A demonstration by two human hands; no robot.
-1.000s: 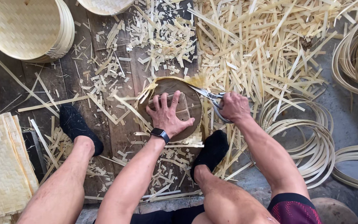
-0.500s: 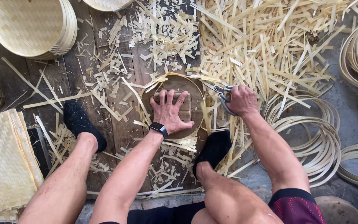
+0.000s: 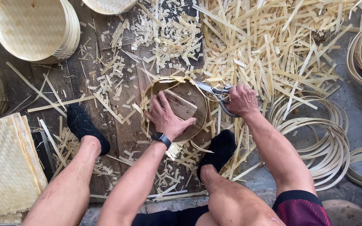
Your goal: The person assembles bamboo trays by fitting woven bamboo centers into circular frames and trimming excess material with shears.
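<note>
My left hand (image 3: pixel 166 119) lies flat, fingers spread, on the round wooden form (image 3: pixel 183 106) that sits inside the woven bamboo basket (image 3: pixel 147 98) on the plank floor (image 3: pixel 84 79) between my feet; it grips nothing, only presses down. My right hand (image 3: pixel 241 100) is clenched around the handles of the scissors (image 3: pixel 214 91), whose blades point at the basket's upper right rim. To trim well, I judge the form must stay pinned hard so the weave cannot shift, and the blades should run level with the form's edge, taking short bites (long ones tend to split bamboo). Turning the basket toward the blades, rather than reaching round, should keep the cut even. Bamboo offcuts (image 3: pixel 273 46) lie thick beyond the scissors, and finished trays (image 3: pixel 30 29) are stacked at upper left.
</note>
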